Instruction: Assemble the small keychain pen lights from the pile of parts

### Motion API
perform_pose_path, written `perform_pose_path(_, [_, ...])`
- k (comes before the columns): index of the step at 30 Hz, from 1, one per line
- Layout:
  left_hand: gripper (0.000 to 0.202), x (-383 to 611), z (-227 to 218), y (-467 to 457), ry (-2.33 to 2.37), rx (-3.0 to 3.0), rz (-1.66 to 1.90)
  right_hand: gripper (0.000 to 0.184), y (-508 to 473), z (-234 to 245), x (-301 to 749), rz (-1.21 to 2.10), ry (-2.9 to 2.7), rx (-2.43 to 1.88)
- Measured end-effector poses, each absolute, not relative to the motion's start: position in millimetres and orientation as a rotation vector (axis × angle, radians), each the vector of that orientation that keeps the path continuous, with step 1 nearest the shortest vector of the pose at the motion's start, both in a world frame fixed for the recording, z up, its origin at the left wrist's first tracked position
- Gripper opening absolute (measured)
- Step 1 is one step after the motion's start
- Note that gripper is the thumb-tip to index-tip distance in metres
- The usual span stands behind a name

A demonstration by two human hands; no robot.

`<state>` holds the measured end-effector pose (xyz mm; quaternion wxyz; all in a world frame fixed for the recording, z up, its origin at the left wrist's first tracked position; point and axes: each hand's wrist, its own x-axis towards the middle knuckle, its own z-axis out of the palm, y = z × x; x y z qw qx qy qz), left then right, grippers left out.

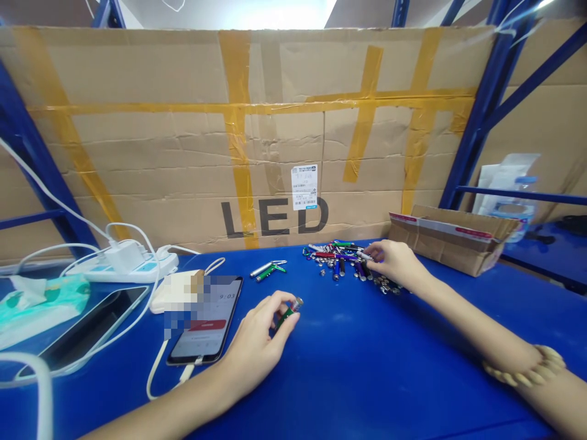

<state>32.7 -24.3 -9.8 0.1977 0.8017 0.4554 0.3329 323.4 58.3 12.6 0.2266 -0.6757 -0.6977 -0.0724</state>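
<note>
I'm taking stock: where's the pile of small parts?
In the head view, the pile lies right of centre on the blue table, by the right hand and left of the open box.

Lit phone (211, 325) near a white power strip (161, 264), LED-marked cardboard (284, 153) behind both.

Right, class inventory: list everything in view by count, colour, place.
Table: one, blue, below
Taped, labelled cardboard: one, brown, behind
Frame bars: several, blue, sides
Open box: one, brown, right
Bottle: one, clear, beyond box
Small parts: uncountable, multicoloured, heaped centre
Loose tubes: two, silver and green, left of heap
Held tube: one, green, left hand
Lit phone: one, black-edged, left
Dark device: one, black, far left
Block: one, cream, by phone
Power strip: one, white, left
Tissue pack: one, green, left
Cables: several, white, left
Bracelet: one, beige, right wrist
Left hand: one, holding tube
Right hand: one, at heap
</note>
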Motion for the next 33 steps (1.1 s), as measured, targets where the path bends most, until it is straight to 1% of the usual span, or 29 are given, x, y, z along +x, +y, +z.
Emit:
perform_pose_path(5, [0.016, 31.6, -11.8, -23.4, 1.263, 2.263, 0.929, 0.019, 47.8, 15.9, 301.9, -0.074, -1.912, -1.621])
perform_pose_path(8, [0.019, 30.6, -13.6, -22.1, 1.252, 2.274, 0.925, 0.012, 35.4, 14.8, 282.3, -0.003, -1.923, -1.288])
perform_pose_path(10, [0.020, 30.3, -13.6, -21.6, 1.250, 2.282, 0.914, 0.012, 26.9, 13.3, 269.8, 0.032, -1.931, -1.074])
perform_pose_path(12, [0.021, 30.3, -12.7, -21.6, 1.251, 2.284, 0.904, 0.013, 19.9, 11.4, 259.5, 0.076, -1.941, -0.971])
perform_pose_path(16, [0.023, 31.1, -10.9, -22.2, 1.206, 2.304, 0.902, 0.014, 13.0, 5.8, 248.0, 0.239, -1.935, -0.963])
perform_pose_path(21, [0.023, 32.0, -12.3, -23.3, 1.142, 2.373, 0.838, 0.019, 9.0, 0.5, 241.6, 0.534, -1.928, -1.007])
perform_pose_path(27, [0.023, 32.6, -13.6, -23.0, 1.104, 2.422, 0.812, 0.019, 3.0, -0.2, 232.9, 0.871, -1.918, -0.974])
perform_pose_path(33, [0.023, 33.0, -13.9, -20.9, 1.093, 2.384, 0.805, 0.020, 2.0, -3.3, 231.4, 1.023, -1.850, -0.931])
